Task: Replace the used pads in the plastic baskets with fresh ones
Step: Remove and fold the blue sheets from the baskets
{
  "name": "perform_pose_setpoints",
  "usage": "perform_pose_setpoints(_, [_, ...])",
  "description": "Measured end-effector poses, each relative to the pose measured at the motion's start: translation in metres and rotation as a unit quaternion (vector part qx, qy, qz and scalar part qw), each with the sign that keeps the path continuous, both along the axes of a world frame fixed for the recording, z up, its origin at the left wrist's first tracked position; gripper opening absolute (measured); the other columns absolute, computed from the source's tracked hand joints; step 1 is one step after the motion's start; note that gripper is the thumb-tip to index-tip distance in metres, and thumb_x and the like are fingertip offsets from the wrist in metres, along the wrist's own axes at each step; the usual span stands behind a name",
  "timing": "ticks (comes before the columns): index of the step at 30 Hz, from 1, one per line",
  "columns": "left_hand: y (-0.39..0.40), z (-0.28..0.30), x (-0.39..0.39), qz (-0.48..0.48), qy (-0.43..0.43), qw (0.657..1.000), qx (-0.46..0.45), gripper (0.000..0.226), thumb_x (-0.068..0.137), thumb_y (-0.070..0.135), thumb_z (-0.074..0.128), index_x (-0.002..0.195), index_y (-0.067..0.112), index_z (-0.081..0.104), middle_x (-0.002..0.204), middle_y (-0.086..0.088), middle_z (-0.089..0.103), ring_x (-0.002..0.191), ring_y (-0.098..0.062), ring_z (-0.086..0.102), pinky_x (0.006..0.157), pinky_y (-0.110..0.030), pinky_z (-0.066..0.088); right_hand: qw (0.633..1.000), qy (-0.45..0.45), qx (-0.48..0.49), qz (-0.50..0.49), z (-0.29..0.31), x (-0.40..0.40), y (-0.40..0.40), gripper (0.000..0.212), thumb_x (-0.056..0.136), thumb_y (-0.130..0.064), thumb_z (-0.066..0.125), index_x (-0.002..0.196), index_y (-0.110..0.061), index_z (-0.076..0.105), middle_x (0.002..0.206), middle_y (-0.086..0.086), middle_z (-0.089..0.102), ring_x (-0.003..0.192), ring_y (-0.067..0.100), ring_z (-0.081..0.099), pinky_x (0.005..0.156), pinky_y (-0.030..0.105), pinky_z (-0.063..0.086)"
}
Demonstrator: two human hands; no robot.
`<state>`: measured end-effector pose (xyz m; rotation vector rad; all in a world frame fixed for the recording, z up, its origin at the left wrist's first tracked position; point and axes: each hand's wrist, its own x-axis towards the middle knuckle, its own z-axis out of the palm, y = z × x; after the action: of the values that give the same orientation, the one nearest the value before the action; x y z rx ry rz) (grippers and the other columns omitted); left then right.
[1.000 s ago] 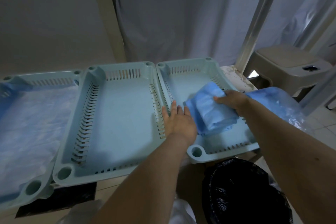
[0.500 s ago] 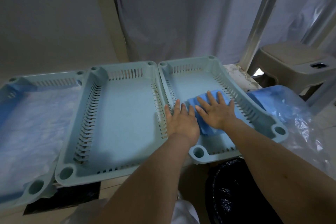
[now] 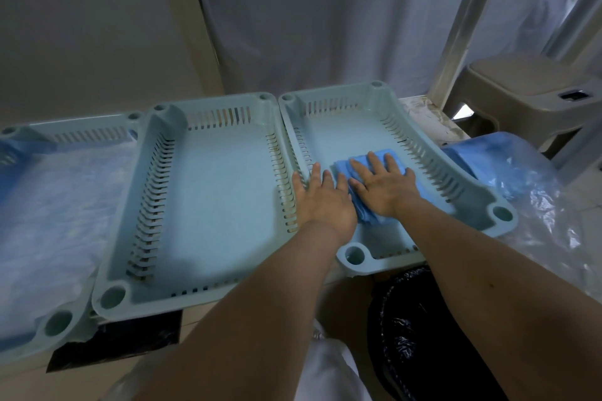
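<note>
Three baskets, all pale mint/teal plastic: left basket (image 3: 58,327), middle basket (image 3: 112,296), right basket (image 3: 501,215). Side walls have rows of dark vertical slots; some slots on the middle one show brownish staining. Folded pad (image 3: 368,218) in the right basket is solid medium blue, no print. Sheet (image 3: 49,205) lining the left basket reads whitish-blue, translucent, blue at the far-left edge. Pack of pads (image 3: 469,159) at right is the same blue under clear glossy plastic wrap (image 3: 553,228). Bin bag (image 3: 417,335) is black, shiny. Stool (image 3: 521,88) is beige. Curtain (image 3: 325,10) is plain grey-white.
</note>
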<state>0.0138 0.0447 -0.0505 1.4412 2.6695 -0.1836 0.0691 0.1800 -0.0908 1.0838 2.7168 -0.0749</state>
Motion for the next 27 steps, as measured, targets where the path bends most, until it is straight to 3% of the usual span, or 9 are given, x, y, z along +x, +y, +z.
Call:
perform_pose_setpoints(7, [-0.001,0.001,-0.004,0.006,-0.068,0.996,0.05,0.053,0.101,0.03,0.026,0.151,0.016,0.017,0.158,-0.004,0.016,0.147,-0.023,-0.004,0.119,-0.048,0.004,0.999,-0.021,0.01,-0.027,0.01,-0.007,-0.006,0.056,0.096,-0.059,0.006,0.149,-0.042,0.002,0.16,-0.004,-0.003,0.147,0.026,-0.004,0.112,0.062,0.008])
perform_pose_setpoints(9, [-0.004,0.004,-0.007,0.004,-0.105,0.992,0.076,0.052,0.098,0.023,0.036,0.148,0.015,0.025,0.156,-0.002,0.021,0.147,-0.021,0.0,0.119,-0.046,0.008,0.999,0.01,0.01,-0.044,0.017,-0.012,-0.012,0.056,0.098,-0.055,0.009,0.149,-0.036,0.017,0.159,0.0,0.01,0.146,0.024,0.003,0.111,0.061,0.009])
perform_pose_setpoints(12, [-0.011,0.013,-0.008,0.009,-0.152,0.982,0.115,0.055,0.093,0.012,0.042,0.146,0.013,0.028,0.155,-0.003,0.024,0.147,-0.021,0.008,0.119,-0.044,0.012,0.993,0.097,0.042,-0.059,0.029,-0.023,-0.027,0.053,0.1,-0.048,0.016,0.134,-0.022,0.047,0.142,0.008,0.042,0.136,0.026,0.03,0.109,0.056,0.021])
perform_pose_setpoints(17, [-0.043,0.026,-0.019,0.037,-0.185,0.971,0.15,0.051,0.092,0.011,0.043,0.142,0.01,0.035,0.146,-0.009,0.034,0.134,-0.026,0.035,0.109,-0.042,0.034,0.984,0.164,0.048,-0.041,0.058,-0.04,-0.067,0.051,0.102,-0.042,0.022,0.119,-0.012,0.058,0.123,0.013,0.055,0.12,0.032,0.043,0.102,0.048,0.033])
perform_pose_setpoints(21, [-0.086,0.04,-0.032,0.062,-0.162,0.97,0.169,0.036,0.089,0.011,0.046,0.125,0.009,0.046,0.127,-0.009,0.047,0.112,-0.028,0.051,0.093,-0.039,0.045,0.978,0.204,0.049,0.004,0.073,-0.056,-0.108,0.045,0.102,-0.038,0.026,0.117,-0.012,0.06,0.117,0.012,0.059,0.115,0.032,0.045,0.096,0.044,0.039])
perform_pose_setpoints(27, [-0.165,0.058,-0.073,0.135,-0.059,0.975,0.169,0.027,0.088,0.004,0.042,0.114,0.009,0.049,0.111,-0.01,0.06,0.1,-0.029,0.058,0.074,-0.034,0.039,0.972,0.214,0.037,0.085,0.083,-0.098,-0.183,0.041,0.101,-0.039,0.032,0.099,-0.013,0.063,0.102,0.011,0.067,0.1,0.032,0.059,0.08,0.036,0.043])
